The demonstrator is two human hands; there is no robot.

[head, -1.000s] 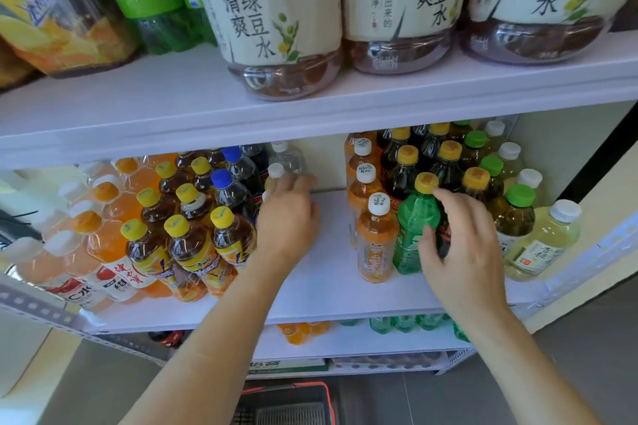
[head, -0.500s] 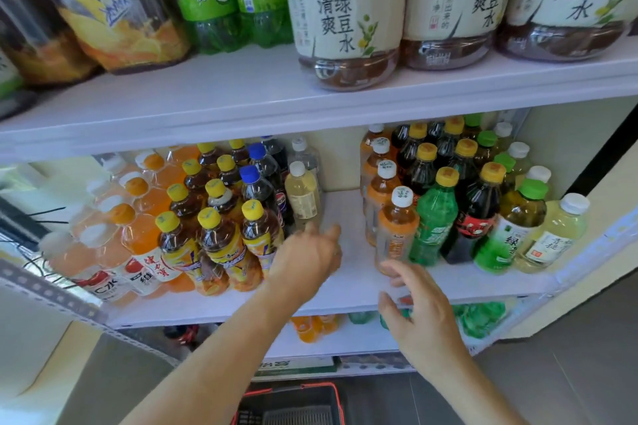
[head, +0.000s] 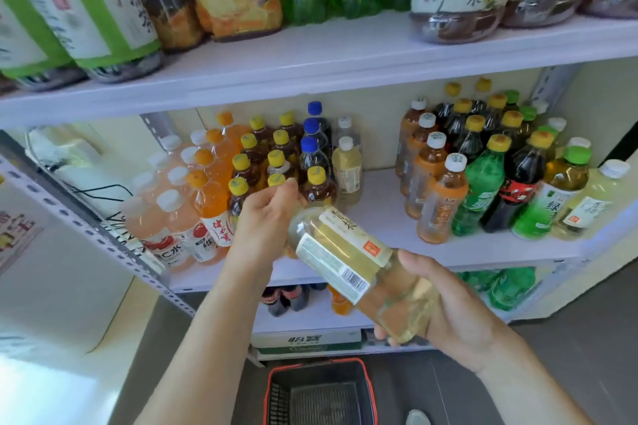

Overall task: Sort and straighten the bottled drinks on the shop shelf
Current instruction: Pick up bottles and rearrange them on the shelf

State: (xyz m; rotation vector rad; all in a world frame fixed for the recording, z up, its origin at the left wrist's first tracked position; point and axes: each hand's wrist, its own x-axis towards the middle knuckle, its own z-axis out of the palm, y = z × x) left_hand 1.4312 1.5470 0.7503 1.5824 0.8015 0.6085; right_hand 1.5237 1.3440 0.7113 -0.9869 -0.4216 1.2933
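Observation:
A pale yellow tea bottle point(head: 348, 262) with a cream label lies tilted in front of the middle shelf point(head: 376, 217), held off it by both hands. My left hand point(head: 266, 217) grips its neck end, the cap hidden under my fingers. My right hand point(head: 448, 307) cups and grips its base. On the shelf's left stand orange drinks point(head: 207, 190), yellow-capped brown teas point(head: 248, 166), blue-capped colas point(head: 312, 152) and another pale yellow bottle point(head: 347, 169). On the right stand white-capped orange bottles point(head: 438, 203), a green soda point(head: 481, 190), dark yellow-capped bottles point(head: 521, 179) and green teas point(head: 556, 197).
Large bottles fill the top shelf point(head: 328, 59). A gap of bare shelf lies between the two bottle groups. Below is a lower shelf with more bottles point(head: 500, 286) and a carton point(head: 307, 338). A red-rimmed shopping basket point(head: 319, 390) sits on the floor under my arms.
Both hands left the shelf and came together in front of it. A pale yellow bottle now sits in both hands, lifted and tipped on its side. The view shifted left.

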